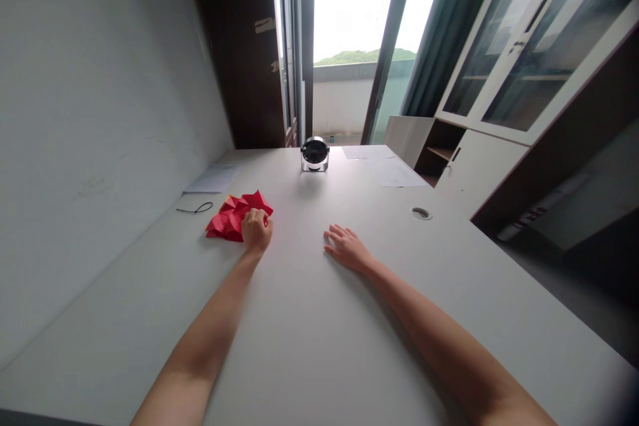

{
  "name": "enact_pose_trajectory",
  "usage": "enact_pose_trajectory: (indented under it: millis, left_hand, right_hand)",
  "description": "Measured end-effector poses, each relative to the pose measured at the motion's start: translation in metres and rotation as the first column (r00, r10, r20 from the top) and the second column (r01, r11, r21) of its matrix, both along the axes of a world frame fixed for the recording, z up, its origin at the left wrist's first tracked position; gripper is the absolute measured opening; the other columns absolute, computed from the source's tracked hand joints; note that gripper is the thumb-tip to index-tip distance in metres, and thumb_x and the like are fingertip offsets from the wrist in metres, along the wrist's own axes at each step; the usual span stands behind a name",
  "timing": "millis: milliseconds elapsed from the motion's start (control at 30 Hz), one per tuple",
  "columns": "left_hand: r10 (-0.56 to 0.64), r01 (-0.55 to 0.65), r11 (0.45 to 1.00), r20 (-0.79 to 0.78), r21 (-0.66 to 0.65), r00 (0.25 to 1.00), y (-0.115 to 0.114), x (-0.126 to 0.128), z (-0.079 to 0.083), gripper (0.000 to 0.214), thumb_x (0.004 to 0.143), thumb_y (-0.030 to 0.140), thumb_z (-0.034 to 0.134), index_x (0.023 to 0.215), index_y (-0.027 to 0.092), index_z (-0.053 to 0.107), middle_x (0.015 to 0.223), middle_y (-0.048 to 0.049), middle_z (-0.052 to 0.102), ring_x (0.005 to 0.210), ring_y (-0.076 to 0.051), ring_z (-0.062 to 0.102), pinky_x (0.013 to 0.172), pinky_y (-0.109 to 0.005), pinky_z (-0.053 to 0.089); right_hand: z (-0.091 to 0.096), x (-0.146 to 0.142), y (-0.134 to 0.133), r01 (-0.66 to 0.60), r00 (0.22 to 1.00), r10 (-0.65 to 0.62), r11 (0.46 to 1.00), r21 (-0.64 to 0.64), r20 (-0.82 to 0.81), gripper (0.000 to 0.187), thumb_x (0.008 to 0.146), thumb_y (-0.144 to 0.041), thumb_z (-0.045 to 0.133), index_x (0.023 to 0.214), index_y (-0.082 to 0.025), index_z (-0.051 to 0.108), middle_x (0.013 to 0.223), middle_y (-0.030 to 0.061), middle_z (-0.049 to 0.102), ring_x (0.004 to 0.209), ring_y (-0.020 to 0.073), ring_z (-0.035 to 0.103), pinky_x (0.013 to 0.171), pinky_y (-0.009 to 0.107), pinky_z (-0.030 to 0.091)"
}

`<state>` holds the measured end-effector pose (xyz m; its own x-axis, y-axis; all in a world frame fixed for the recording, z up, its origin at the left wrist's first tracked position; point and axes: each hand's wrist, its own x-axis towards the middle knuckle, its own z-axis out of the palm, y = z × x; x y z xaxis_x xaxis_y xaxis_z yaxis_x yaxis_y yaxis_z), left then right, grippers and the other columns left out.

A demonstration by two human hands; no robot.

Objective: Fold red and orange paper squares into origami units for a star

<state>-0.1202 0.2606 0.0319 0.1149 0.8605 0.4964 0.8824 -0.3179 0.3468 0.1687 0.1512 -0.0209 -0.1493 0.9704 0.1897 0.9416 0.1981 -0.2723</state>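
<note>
On the table (pixel 309 319), left side: red paper (pixel 232 218), creased into peaks, lies near the wall.
Left hand (pixel 257 229): grip curled tight on the red paper's near right edge.
Right hand (pixel 347 249): palm down on bare table, grip spread, holding nothing, well apart from the red paper.
Far end: fan (pixel 315 154), sheets (pixel 394 172).
By the wall: cable (pixel 196 208), just beside the red paper.

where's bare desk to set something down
Widest bare patch: the near half of the pale grey desk, out to its right edge. Also free: between the left hand and right hand, up to the small round black-and-silver fan. Crowded: far left, where the red folded paper, black cord loop and white paper sheet lie.
</note>
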Motion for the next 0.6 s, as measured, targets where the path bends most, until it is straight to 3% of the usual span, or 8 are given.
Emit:
enact_pose_trajectory:
  millis: [133,200,267,333,400,467,533,600]
  left_hand:
    - [-0.267,0.267,0.956,0.012,-0.124,0.963,-0.029,0.045,-0.006,0.021,0.092,0.033,0.048,0.094,0.021,0.066,0.101,-0.0085,0.065,0.103,-0.027,0.058,0.095,-0.042,0.043]
    - [-0.454,0.464,0.848,0.099,-0.257,0.885,-0.039,0.060,-0.010,0.029,0.095,0.038,0.044,0.092,0.022,0.068,0.097,-0.0068,0.068,0.097,-0.024,0.061,0.090,-0.038,0.047]
    - [-0.568,0.597,0.752,0.186,-0.277,0.802,-0.041,0.065,-0.011,0.032,0.097,0.036,0.039,0.097,0.022,0.068,0.102,-0.0058,0.070,0.100,-0.022,0.062,0.091,-0.035,0.049]
    - [-0.578,0.610,0.756,0.193,-0.237,0.793,-0.037,0.060,-0.011,0.030,0.096,0.030,0.039,0.102,0.023,0.068,0.109,-0.0051,0.069,0.106,-0.021,0.061,0.096,-0.036,0.047]
    - [-0.547,0.562,0.797,0.128,-0.221,0.827,-0.029,0.050,-0.012,0.027,0.093,0.024,0.044,0.106,0.025,0.067,0.114,-0.0042,0.068,0.111,-0.022,0.059,0.099,-0.037,0.046]
    - [-0.567,0.559,0.797,0.036,-0.230,0.823,-0.022,0.039,-0.016,0.028,0.089,0.022,0.049,0.110,0.026,0.067,0.121,-0.0039,0.066,0.117,-0.022,0.056,0.103,-0.037,0.044]
    - [-0.597,0.571,0.781,-0.036,-0.253,0.801,-0.019,0.032,-0.021,0.033,0.087,0.025,0.054,0.119,0.026,0.064,0.130,-0.0046,0.061,0.123,-0.023,0.052,0.106,-0.037,0.041]
    - [-0.588,0.549,0.792,-0.089,-0.268,0.804,-0.020,0.031,-0.025,0.046,0.085,0.032,0.059,0.131,0.027,0.057,0.136,-0.0059,0.057,0.126,-0.026,0.049,0.107,-0.039,0.039]
  right_hand:
    - [0.001,-0.001,0.000,0.012,0.999,-0.010,0.998,0.056,-0.035,0.045,0.094,-0.046,0.051,0.134,-0.026,0.057,0.147,0.0080,0.049,0.139,0.0259,0.040,0.116,0.046,0.028]
    - [0.002,-0.001,0.001,0.051,0.995,-0.043,0.994,0.094,-0.093,0.041,0.095,-0.044,0.050,0.130,-0.026,0.060,0.141,0.0076,0.055,0.131,0.0249,0.048,0.112,0.043,0.035]
    - [0.006,-0.001,0.002,0.103,0.982,-0.079,0.985,0.137,-0.170,0.037,0.096,-0.041,0.046,0.126,-0.026,0.063,0.133,0.0070,0.060,0.123,0.0240,0.055,0.107,0.041,0.041]
    - [0.011,-0.001,0.001,0.150,0.963,-0.100,0.970,0.190,-0.249,0.035,0.098,-0.037,0.042,0.121,-0.025,0.065,0.126,0.0067,0.064,0.117,0.0233,0.058,0.103,0.039,0.044]
    - [0.019,-0.001,-0.002,0.204,0.941,-0.119,0.946,0.251,-0.316,0.035,0.099,-0.035,0.039,0.118,-0.024,0.065,0.121,0.0075,0.066,0.113,0.0233,0.059,0.101,0.039,0.045]
    - [0.027,-0.004,-0.007,0.246,0.926,-0.125,0.917,0.314,-0.357,0.036,0.100,-0.034,0.036,0.119,-0.022,0.065,0.121,0.0088,0.065,0.115,0.0239,0.058,0.103,0.039,0.044]
    - [0.034,-0.011,-0.012,0.219,0.931,-0.089,0.913,0.345,-0.355,0.037,0.101,-0.034,0.035,0.120,-0.023,0.064,0.124,0.0093,0.064,0.118,0.0247,0.056,0.105,0.040,0.043]
    - [0.040,-0.021,-0.016,0.114,0.945,0.004,0.933,0.341,-0.326,0.036,0.101,-0.034,0.036,0.120,-0.024,0.065,0.126,0.0086,0.063,0.119,0.0244,0.055,0.106,0.040,0.042]
